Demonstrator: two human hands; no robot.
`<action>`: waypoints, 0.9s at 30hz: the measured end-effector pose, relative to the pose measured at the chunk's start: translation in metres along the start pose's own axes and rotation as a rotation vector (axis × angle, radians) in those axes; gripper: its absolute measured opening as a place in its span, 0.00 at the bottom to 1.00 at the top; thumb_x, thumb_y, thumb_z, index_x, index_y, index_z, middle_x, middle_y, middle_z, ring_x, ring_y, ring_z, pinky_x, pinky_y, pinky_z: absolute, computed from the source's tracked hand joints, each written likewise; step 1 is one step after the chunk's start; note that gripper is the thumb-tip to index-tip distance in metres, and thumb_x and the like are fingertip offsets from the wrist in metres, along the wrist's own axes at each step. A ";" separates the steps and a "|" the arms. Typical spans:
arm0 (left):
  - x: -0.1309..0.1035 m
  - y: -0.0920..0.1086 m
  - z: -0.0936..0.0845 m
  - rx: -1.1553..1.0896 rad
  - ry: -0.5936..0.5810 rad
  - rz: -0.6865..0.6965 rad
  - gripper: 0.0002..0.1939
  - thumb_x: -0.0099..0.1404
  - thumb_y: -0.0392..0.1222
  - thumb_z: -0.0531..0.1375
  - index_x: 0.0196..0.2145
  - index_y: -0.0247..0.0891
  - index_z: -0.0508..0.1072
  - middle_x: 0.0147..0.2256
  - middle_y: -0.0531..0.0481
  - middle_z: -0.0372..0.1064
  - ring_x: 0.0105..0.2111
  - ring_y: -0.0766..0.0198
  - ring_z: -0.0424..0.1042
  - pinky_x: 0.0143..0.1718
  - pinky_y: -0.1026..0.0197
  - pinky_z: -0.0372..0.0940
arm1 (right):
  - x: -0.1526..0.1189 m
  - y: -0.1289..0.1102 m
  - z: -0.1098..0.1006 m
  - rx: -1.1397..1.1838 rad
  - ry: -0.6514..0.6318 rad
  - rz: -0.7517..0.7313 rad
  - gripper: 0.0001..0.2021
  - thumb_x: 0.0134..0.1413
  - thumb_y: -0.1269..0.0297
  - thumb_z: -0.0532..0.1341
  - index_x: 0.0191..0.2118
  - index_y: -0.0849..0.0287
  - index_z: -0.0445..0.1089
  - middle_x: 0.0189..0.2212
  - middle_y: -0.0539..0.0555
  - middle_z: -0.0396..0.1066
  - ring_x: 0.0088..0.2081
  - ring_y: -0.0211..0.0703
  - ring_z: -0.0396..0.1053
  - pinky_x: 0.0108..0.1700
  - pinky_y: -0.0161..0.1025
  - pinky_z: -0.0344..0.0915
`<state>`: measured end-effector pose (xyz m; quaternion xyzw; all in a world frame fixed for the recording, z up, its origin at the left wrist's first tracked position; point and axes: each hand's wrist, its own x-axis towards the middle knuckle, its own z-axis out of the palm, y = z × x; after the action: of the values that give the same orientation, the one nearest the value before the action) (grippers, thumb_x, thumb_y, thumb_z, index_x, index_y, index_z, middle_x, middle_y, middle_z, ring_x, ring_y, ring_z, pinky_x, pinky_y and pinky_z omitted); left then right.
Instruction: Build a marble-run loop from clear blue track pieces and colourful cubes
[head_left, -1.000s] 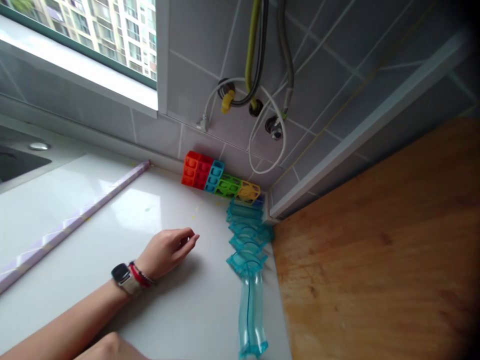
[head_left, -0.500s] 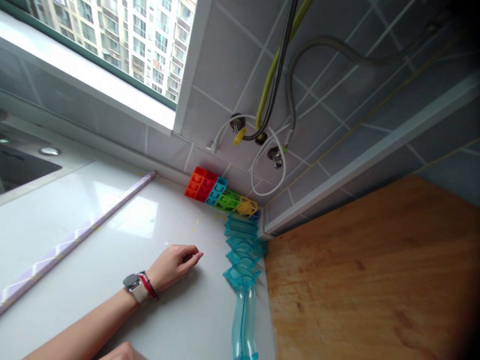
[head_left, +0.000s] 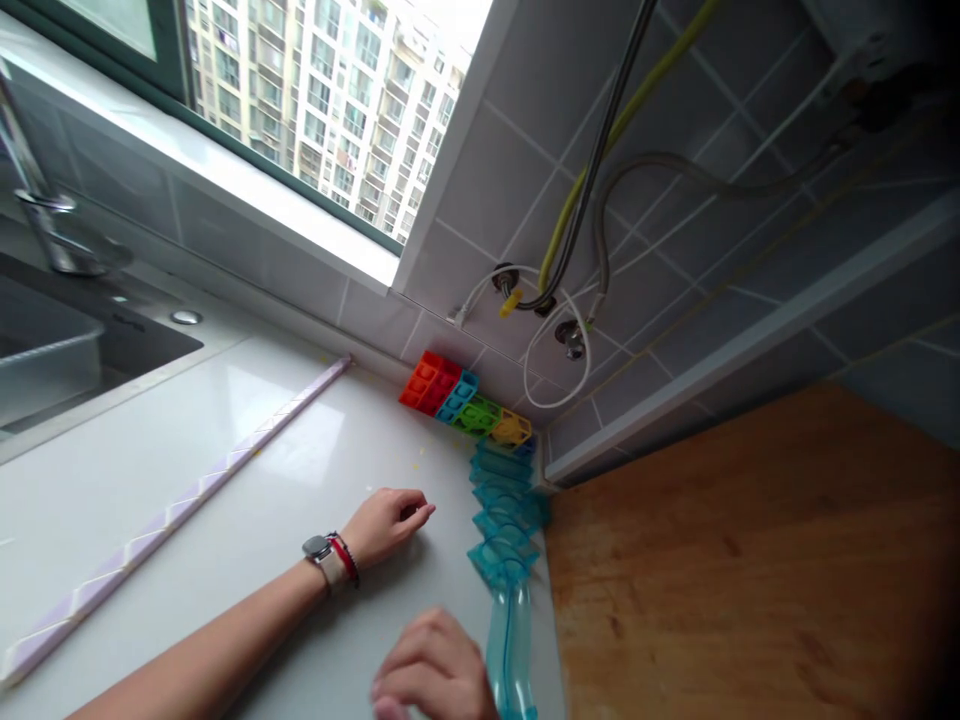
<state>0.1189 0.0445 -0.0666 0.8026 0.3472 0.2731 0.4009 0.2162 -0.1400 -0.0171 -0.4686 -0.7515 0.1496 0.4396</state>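
Note:
On the white countertop point(head_left: 300, 500) my left hand point(head_left: 386, 528) rests with its fingers loosely curled in and no object visible in them. It wears a watch and a red and black bracelet at the wrist. My right hand point(head_left: 439, 665) is at the bottom edge of view, fingers bent inward and palm side hidden, so anything inside cannot be seen. Just right of it runs a clear teal tube point(head_left: 510, 640), joined to a stack of teal zigzag pieces point(head_left: 506, 545). Behind these, colored plastic blocks point(head_left: 476, 412) in red, blue, green and yellow line the wall.
A long pale purple strip point(head_left: 187, 505) lies slantwise across the counter. At left are a sink point(head_left: 142, 350) and a faucet point(head_left: 56, 230). A wooden board point(head_left: 735, 560) borders the counter on the right. Hoses and a white cable loop point(head_left: 559, 400) hang at the wall.
My right hand has come up from the bottom edge and moved right, close to the teal tube. My left hand stays on the counter. The view has turned left, bringing the faucet in.

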 end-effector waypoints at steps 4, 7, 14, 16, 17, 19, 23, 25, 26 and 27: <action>-0.001 0.000 0.001 0.000 0.010 0.011 0.22 0.73 0.53 0.52 0.25 0.39 0.71 0.20 0.54 0.60 0.21 0.65 0.57 0.27 0.61 0.50 | -0.009 0.011 -0.075 -0.438 0.185 0.236 0.08 0.65 0.66 0.58 0.39 0.52 0.76 0.42 0.58 0.76 0.48 0.52 0.74 0.51 0.52 0.72; -0.001 -0.001 0.001 -0.010 0.016 0.024 0.22 0.72 0.54 0.53 0.25 0.39 0.72 0.20 0.54 0.60 0.21 0.65 0.58 0.27 0.61 0.50 | -0.019 0.027 -0.096 -0.700 0.158 0.479 0.12 0.63 0.61 0.61 0.49 0.54 0.76 0.54 0.62 0.71 0.57 0.58 0.70 0.58 0.57 0.68; -0.001 -0.002 0.001 -0.026 0.046 0.040 0.22 0.72 0.53 0.53 0.25 0.40 0.72 0.19 0.54 0.61 0.21 0.65 0.58 0.26 0.62 0.50 | -0.046 0.045 -0.092 -0.816 -0.066 0.710 0.21 0.62 0.61 0.59 0.59 0.56 0.72 0.62 0.62 0.66 0.61 0.58 0.69 0.60 0.47 0.69; -0.001 -0.001 0.001 -0.029 0.048 0.043 0.22 0.71 0.54 0.53 0.25 0.40 0.73 0.20 0.54 0.62 0.21 0.65 0.59 0.26 0.62 0.50 | -0.048 0.046 -0.091 -0.820 -0.103 0.733 0.23 0.62 0.65 0.56 0.61 0.58 0.70 0.63 0.62 0.66 0.58 0.55 0.73 0.56 0.44 0.71; -0.001 0.000 0.001 -0.031 0.049 0.044 0.22 0.71 0.54 0.53 0.25 0.40 0.73 0.20 0.53 0.62 0.21 0.65 0.59 0.26 0.62 0.50 | -0.048 0.046 -0.092 -0.824 -0.123 0.745 0.24 0.61 0.68 0.55 0.62 0.58 0.69 0.63 0.62 0.65 0.56 0.53 0.74 0.55 0.43 0.72; -0.002 0.001 0.001 -0.039 0.048 0.047 0.22 0.71 0.54 0.53 0.25 0.40 0.73 0.20 0.53 0.63 0.21 0.65 0.59 0.26 0.62 0.50 | -0.044 0.045 -0.093 -0.840 -0.165 0.776 0.27 0.59 0.71 0.54 0.64 0.58 0.67 0.64 0.62 0.64 0.54 0.51 0.76 0.52 0.41 0.72; -0.001 0.001 0.001 -0.065 0.045 0.049 0.22 0.70 0.55 0.55 0.25 0.40 0.74 0.19 0.54 0.62 0.21 0.65 0.57 0.26 0.62 0.49 | -0.032 0.042 -0.095 -0.845 -0.254 0.842 0.34 0.54 0.73 0.55 0.68 0.57 0.62 0.65 0.62 0.63 0.52 0.53 0.76 0.52 0.41 0.70; -0.001 0.001 0.001 -0.084 0.042 0.047 0.21 0.70 0.55 0.55 0.25 0.40 0.74 0.19 0.54 0.61 0.21 0.65 0.57 0.26 0.61 0.49 | -0.029 0.040 -0.098 -0.812 -0.290 0.870 0.34 0.53 0.73 0.55 0.68 0.56 0.63 0.64 0.62 0.63 0.52 0.53 0.76 0.53 0.42 0.70; -0.001 0.001 0.001 -0.095 0.041 0.046 0.21 0.69 0.54 0.56 0.25 0.40 0.74 0.19 0.55 0.61 0.21 0.65 0.57 0.27 0.61 0.49 | -0.029 0.039 -0.101 -0.789 -0.298 0.882 0.33 0.54 0.73 0.55 0.68 0.57 0.64 0.63 0.63 0.64 0.52 0.54 0.76 0.53 0.43 0.70; -0.001 0.002 0.000 -0.108 0.039 0.044 0.20 0.69 0.54 0.56 0.25 0.40 0.74 0.19 0.55 0.61 0.21 0.66 0.57 0.27 0.61 0.49 | -0.029 0.037 -0.105 -0.758 -0.299 0.887 0.32 0.54 0.73 0.55 0.66 0.58 0.66 0.62 0.63 0.66 0.52 0.54 0.76 0.54 0.43 0.69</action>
<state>0.1190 0.0428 -0.0657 0.7817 0.3218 0.3161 0.4307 0.3271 -0.1652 0.0039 -0.8355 -0.5388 0.1046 0.0268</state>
